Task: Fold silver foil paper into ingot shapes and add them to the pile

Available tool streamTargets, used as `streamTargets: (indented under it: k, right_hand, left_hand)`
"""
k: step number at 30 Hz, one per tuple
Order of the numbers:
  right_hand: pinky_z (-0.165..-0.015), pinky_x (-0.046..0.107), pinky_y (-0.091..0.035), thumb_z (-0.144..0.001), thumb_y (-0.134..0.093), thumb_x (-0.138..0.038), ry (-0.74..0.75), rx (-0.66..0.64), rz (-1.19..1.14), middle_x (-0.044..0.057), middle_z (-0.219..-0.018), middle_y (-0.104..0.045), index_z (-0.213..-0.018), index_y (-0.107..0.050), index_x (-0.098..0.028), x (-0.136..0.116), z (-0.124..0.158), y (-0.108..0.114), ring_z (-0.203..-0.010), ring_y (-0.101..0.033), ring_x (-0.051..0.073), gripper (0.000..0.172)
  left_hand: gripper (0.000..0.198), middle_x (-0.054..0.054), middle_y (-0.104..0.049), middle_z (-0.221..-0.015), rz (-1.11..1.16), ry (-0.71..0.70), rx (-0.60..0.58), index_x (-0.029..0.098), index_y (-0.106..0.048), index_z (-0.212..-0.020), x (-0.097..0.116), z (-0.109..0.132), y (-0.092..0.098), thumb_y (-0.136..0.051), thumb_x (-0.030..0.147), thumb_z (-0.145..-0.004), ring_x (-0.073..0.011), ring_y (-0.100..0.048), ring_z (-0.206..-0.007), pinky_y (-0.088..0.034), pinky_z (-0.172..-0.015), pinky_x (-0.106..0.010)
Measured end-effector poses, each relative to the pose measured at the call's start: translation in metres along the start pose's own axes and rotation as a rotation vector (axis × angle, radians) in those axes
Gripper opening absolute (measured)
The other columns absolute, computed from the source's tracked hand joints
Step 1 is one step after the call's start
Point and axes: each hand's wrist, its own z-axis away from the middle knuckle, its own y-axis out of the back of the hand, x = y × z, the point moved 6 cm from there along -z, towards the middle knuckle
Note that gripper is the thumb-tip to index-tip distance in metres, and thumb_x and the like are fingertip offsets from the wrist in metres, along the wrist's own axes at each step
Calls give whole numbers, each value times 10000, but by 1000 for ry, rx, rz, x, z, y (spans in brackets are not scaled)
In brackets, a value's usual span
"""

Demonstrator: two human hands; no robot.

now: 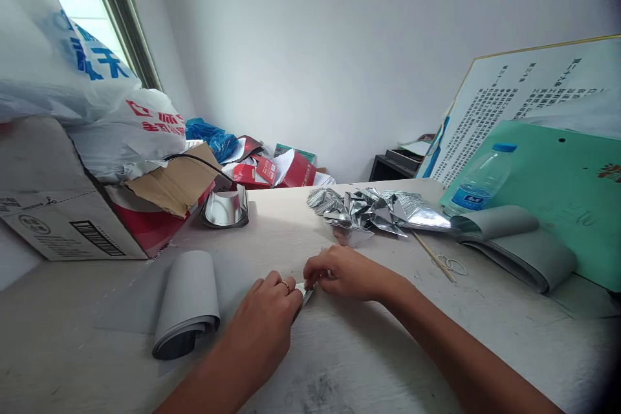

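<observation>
Both hands meet low at the middle of the white table [359, 349]. My left hand [272, 320], with a ring on one finger, is closed on a small silver foil piece [305, 292] and covers much of it. At the foil's upper end, my right hand [339, 272] has its thumb and fingers pinched together on it. Beyond the hands lies a heap of crumpled silver foil pieces [371, 207]. A thin wooden stick [433, 256] and white rubber bands [452, 264] rest to the right of my right hand.
A grey rolled sheet [189, 297] lies at the left, with another silver roll [224, 208] behind it. A cardboard box [58, 207] under plastic bags [130, 123] stands far left. At the right are folded grey sheets [528, 246], a plastic bottle [482, 181] and a green board [557, 174].
</observation>
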Motion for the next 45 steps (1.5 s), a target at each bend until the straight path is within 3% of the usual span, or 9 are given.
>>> streamTargets:
  k: [7, 11, 14, 20, 24, 31, 34, 39, 45]
  right_hand:
    - [-712, 246, -383, -833, -561, -224, -114, -32, 51, -18, -991, -758, -967, -728, -240, 4, 5, 9, -882, -678, 157, 215]
    - [-687, 234, -388, -830, -568, -187, -121, -90, -23, -13, -1016, -759, -992, -719, -220, 6, 7, 8, -911, -685, 156, 224]
    - [-694, 227, -405, -819, -574, -170, -96, -60, -44, -11, -994, -762, -970, -713, -209, 6, 5, 6, -883, -688, 148, 209]
    - [-752, 210, -482, -848, -510, -168, -10, 74, -480, 34, -1012, -753, -1084, -672, -164, 1, 2, 11, -910, -679, 129, 286]
    - [-704, 203, -464, -833, -497, -134, -57, 157, -384, 28, -933, -760, -1014, -692, -151, 5, 1, 14, -811, -664, 113, 267]
    - [-820, 220, -483, -806, -535, -142, -34, -64, -383, 14, -973, -755, -1036, -723, -192, 4, -4, -12, -920, -686, 130, 301]
    - [-773, 213, -466, -813, -570, -205, -138, -66, -367, 9, -977, -755, -1004, -737, -198, 12, -3, -9, -906, -670, 137, 253]
    - [-587, 196, -383, -785, -622, -298, -266, -57, -337, 6, -873, -745, -945, -751, -185, 24, 1, -1, -693, -558, 106, 234]
    - [-599, 204, -370, -790, -564, -238, -264, -24, -325, 7, -898, -756, -936, -744, -177, 25, 1, 3, -692, -542, 104, 239]
  left_hand:
    - [420, -26, -638, -1030, -1, 53, 6, 234, -674, -1006, -1, 2, 1, -378, -37, -880, -217, -532, -964, -413, -796, -377]
    - [361, -37, -629, -1015, 53, 50, 23, 204, -680, -965, 2, 3, 1, -399, -13, -899, -211, -532, -999, -431, -852, -369]
    - [328, -40, -621, -998, 63, 40, 25, 190, -672, -934, 4, 4, 0, -398, 10, -918, -211, -535, -998, -442, -861, -376]
    - [368, -32, -626, -996, 30, 30, 32, 194, -657, -944, 4, 3, 0, -366, -23, -886, -210, -539, -968, -454, -840, -377]
    - [373, -32, -632, -988, 10, 34, 31, 194, -655, -909, 4, 3, 2, -363, -33, -863, -213, -545, -953, -455, -821, -377]
    - [379, -42, -639, -1008, 41, 38, 58, 213, -676, -993, 4, 3, 5, -355, 26, -916, -215, -554, -950, -449, -813, -382]
    - [368, -40, -638, -986, 44, 50, 52, 218, -684, -979, 4, 2, 5, -367, 41, -924, -215, -558, -935, -447, -798, -382]
    - [379, -36, -637, -992, 55, 65, 41, 225, -692, -1015, 3, 2, 4, -369, 43, -934, -215, -565, -963, -450, -821, -378]
    - [388, -38, -662, -1029, 35, 103, -1, 222, -698, -993, 3, 3, -1, -374, 26, -909, -219, -588, -960, -457, -871, -394]
